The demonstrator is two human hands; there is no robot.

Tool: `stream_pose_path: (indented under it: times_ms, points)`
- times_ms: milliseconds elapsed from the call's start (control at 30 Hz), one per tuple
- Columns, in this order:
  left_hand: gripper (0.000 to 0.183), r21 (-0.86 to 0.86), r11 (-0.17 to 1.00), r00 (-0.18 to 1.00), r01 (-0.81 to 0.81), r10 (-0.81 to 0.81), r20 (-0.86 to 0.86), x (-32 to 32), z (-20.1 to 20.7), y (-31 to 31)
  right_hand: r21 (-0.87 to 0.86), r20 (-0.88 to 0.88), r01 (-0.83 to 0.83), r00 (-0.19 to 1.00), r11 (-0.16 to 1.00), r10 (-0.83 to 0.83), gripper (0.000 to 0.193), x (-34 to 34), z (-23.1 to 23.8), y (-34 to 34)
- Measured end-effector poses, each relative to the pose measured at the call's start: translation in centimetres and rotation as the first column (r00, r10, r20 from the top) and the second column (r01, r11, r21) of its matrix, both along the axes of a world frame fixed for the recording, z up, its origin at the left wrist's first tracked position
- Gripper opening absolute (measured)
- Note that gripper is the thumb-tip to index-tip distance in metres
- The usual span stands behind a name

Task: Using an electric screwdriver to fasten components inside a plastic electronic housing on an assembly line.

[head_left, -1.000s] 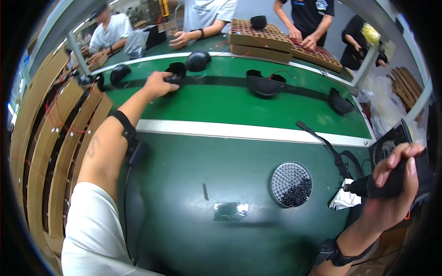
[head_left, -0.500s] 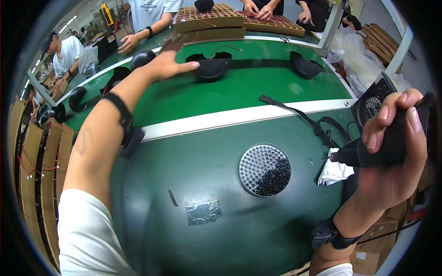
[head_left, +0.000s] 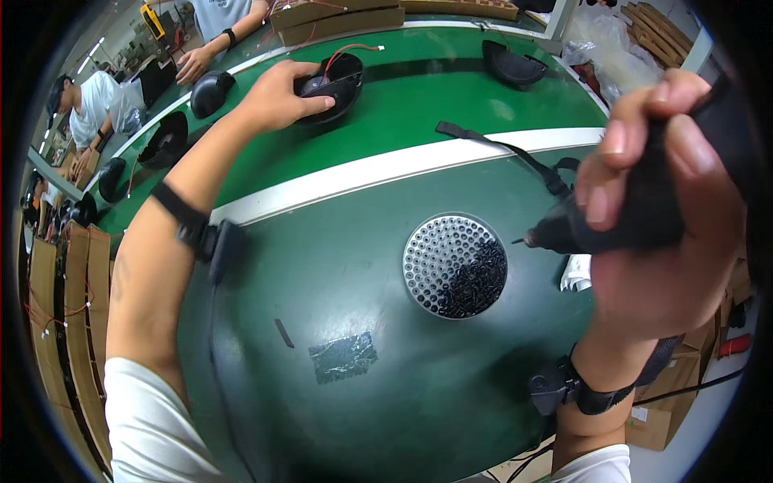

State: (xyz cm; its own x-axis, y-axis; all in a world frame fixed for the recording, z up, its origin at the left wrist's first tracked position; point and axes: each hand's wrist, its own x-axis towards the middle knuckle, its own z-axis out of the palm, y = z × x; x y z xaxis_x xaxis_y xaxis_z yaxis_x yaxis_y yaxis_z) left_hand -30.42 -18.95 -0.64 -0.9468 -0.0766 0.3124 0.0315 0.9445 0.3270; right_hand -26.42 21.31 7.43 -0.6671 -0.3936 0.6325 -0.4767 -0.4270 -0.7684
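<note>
On the green belt, my left hand (head_left: 276,98) grips the near-left rim of a black curved plastic housing (head_left: 348,87), the thumb lying over its edge. The housing is tilted so its inside shows, and a red wire with a white plug (head_left: 358,48) sticks up from it. At the right, my right hand (head_left: 656,282) is wrapped round a black electric screwdriver (head_left: 576,221), partly blurred. Its bit points left, above the table beside a round perforated metal dish (head_left: 427,249). Small black screws (head_left: 475,282) are heaped on the dish's right side.
Another black housing (head_left: 515,64) sits farther right on the belt (head_left: 427,105), and several more lie to the left. A black strap (head_left: 507,149) crosses the white rail. A clear tape piece (head_left: 344,357) lies on the table. A co-worker's hand (head_left: 193,64) is across the belt.
My left hand has closed on the housing and tipped it, shifting it left. My right hand has brought the screwdriver leftward and up, closer to the screw dish. The head view has shifted.
</note>
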Motion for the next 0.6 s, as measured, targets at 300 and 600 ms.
stream_pose_path:
  times_ms: [300,600]
  points:
    - [0.064,0.123,0.987,0.992,0.101,-0.091,-0.084,19.1,2.7,12.0,0.043,0.114,-0.062,0.992,0.997,0.057,0.023,-0.2,-4.6,-4.2]
    - [0.059,0.187,0.974,0.987,0.128,-0.143,0.068,26.3,1.9,15.9,0.072,0.127,-0.082,0.989,0.994,0.073,0.023,0.1,-5.1,-5.4]
